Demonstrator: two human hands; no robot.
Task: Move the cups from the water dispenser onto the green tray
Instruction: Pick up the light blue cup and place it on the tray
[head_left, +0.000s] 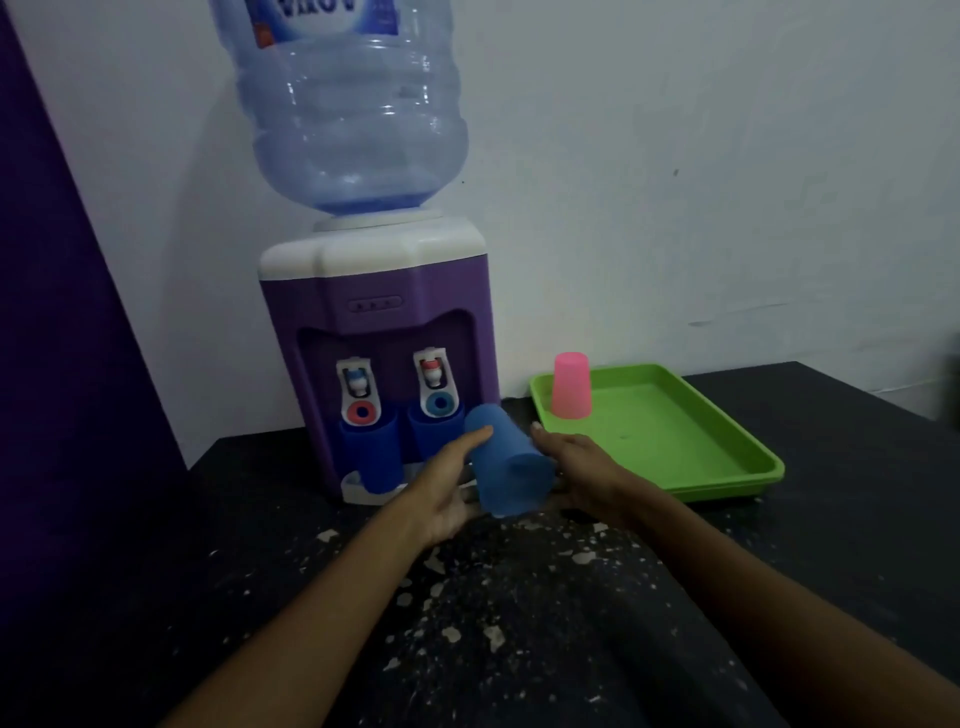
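A light blue cup (506, 462) hangs tilted in the air in front of the purple water dispenser (376, 322), its mouth toward me. My left hand (447, 488) grips it from the left and below, and my right hand (576, 467) touches its right side. Two darker blue cups stay in the dispenser: one (376, 452) under the left tap, one (434, 428) under the right tap, partly hidden by the held cup. A pink cup (570, 385) stands upside down in the far left corner of the green tray (727, 457), to the dispenser's right.
A big clear water bottle (348, 114) sits on top of the dispenser. The black table (519, 623) is speckled with pale flecks. A white wall runs behind, and a purple panel (62, 364) stands at the left.
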